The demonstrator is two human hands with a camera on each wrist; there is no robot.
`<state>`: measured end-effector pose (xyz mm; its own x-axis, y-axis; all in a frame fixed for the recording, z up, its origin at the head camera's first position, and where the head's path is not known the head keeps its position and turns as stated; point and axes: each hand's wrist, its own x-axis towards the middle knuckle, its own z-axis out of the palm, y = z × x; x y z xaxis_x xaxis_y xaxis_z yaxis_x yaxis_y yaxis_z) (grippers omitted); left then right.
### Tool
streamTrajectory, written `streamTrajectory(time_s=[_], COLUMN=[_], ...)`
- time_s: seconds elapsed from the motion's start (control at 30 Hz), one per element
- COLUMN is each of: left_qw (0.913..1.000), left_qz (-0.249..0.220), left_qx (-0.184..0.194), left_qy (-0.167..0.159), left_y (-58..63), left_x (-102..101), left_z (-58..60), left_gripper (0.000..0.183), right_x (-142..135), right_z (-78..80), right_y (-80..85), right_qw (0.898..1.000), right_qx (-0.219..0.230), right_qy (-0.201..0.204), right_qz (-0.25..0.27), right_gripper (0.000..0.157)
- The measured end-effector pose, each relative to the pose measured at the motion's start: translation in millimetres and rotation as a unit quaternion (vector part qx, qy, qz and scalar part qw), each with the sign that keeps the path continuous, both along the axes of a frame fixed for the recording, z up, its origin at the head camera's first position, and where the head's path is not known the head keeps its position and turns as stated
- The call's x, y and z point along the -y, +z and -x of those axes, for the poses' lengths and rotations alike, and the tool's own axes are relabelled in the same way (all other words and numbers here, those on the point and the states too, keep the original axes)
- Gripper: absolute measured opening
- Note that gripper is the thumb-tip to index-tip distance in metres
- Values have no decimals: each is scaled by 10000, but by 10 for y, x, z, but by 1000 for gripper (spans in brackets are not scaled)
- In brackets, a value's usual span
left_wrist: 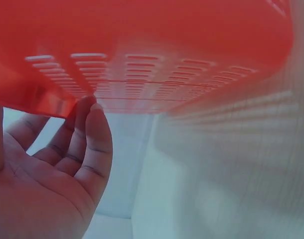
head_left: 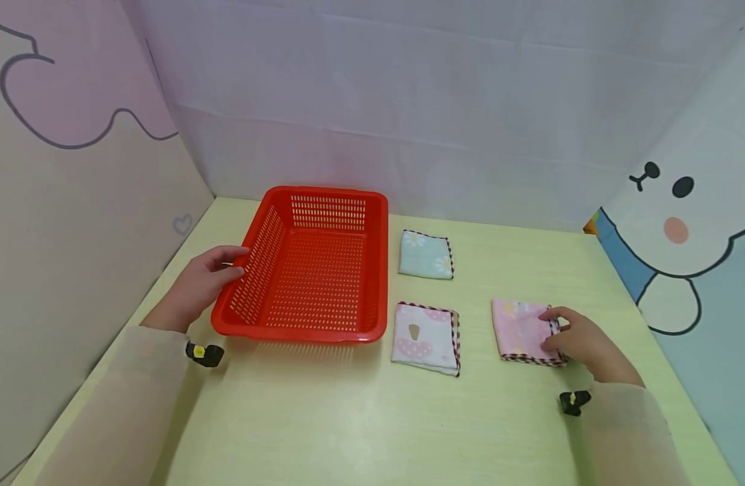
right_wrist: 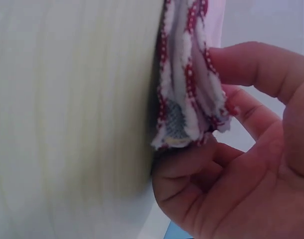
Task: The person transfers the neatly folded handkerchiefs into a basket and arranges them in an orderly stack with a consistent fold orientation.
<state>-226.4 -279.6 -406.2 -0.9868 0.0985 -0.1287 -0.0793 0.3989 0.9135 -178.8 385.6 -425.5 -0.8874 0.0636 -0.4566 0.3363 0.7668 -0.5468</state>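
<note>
My left hand (head_left: 198, 283) holds the left rim of a red plastic basket (head_left: 318, 283), which has slotted walls and nothing inside. Seen from the left wrist, curled fingers (left_wrist: 94, 144) reach up to the basket's edge (left_wrist: 142, 69). At the right of the table, my right hand (head_left: 585, 343) pinches the right edge of a folded pink towel (head_left: 521, 331) with checkered trim. The right wrist view has the towel's layered edge (right_wrist: 184, 69) between the thumb and the curled fingers, some fingertips hidden beneath it.
A folded light-blue towel with daisies (head_left: 426, 255) lies right of the basket. Nearer me is a folded white towel with pink patches (head_left: 426, 337). Cloth-covered walls (head_left: 439, 135) bound the pale yellow table (head_left: 372, 418) at the back and sides.
</note>
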Motion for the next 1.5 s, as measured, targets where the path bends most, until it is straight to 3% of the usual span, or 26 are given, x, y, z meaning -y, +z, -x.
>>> streamTrajectory(time_s=[0.33, 0.57, 0.77, 1.03, 1.5], left_qw=[9998, 9998, 9998, 9997, 9994], left_qz=[95, 33, 13, -35, -51], left_qx=[102, 101, 50, 22, -43], left_qy=[169, 173, 188, 227, 326], left_y=[36, -2, -10, -8, -1], left_x=[-80, -76, -66, -81, -96], left_z=[-28, -15, -19, -36, -36], left_gripper=[47, 47, 47, 46, 48], right_x=[18, 1, -7, 3, 23], right_z=[-43, -94, -119, -156, -128], right_y=[-31, -2, -29, -125, -151], right_qw=[9998, 9969, 9908, 9756, 9617], right_qx=[-157, -292, -311, -376, -524], right_qy=[80, -175, -232, -442, -425], right_qz=[103, 712, 1299, 2118, 2655], right_gripper=[59, 60, 68, 62, 63])
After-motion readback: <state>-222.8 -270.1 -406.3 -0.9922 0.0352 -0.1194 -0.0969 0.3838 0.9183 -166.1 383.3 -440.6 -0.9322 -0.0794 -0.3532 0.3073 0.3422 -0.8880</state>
